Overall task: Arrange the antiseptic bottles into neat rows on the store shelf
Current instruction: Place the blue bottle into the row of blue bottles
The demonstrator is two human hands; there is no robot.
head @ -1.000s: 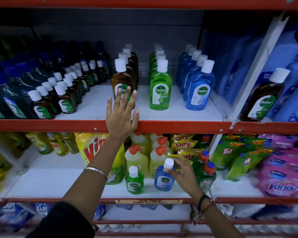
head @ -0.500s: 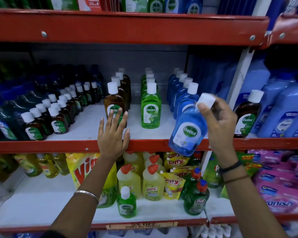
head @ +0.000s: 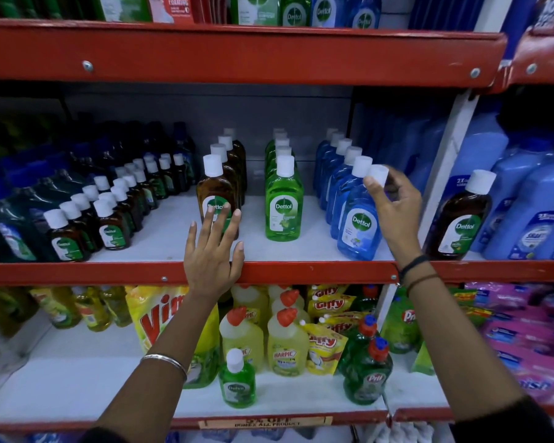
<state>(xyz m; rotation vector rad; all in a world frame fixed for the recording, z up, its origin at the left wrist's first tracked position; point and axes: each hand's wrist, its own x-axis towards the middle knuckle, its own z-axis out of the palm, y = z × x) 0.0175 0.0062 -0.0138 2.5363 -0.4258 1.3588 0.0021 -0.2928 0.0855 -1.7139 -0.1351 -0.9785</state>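
A blue Dettol bottle (head: 359,225) stands at the front of the blue row (head: 336,161) on the middle shelf (head: 301,273). My right hand (head: 394,206) grips it at its white cap and shoulder. My left hand (head: 213,254) rests open over the shelf's red edge, fingertips touching the front brown Dettol bottle (head: 216,195). A green Dettol row (head: 283,199) stands between the brown and blue rows. One small green Dettol bottle (head: 237,380) stands on the lower shelf.
Small brown bottles (head: 109,212) fill the shelf's left side. A lone brown Dettol bottle (head: 461,219) stands right of the white upright (head: 445,167), among large blue jugs (head: 531,203). Yellow cleaners (head: 285,340), pouches and green dish-soap bottles crowd the lower shelf.
My right hand took the blue bottle from the lower shelf, lifted it and set it upright at the front of the blue row. The left hand stayed at the shelf edge.
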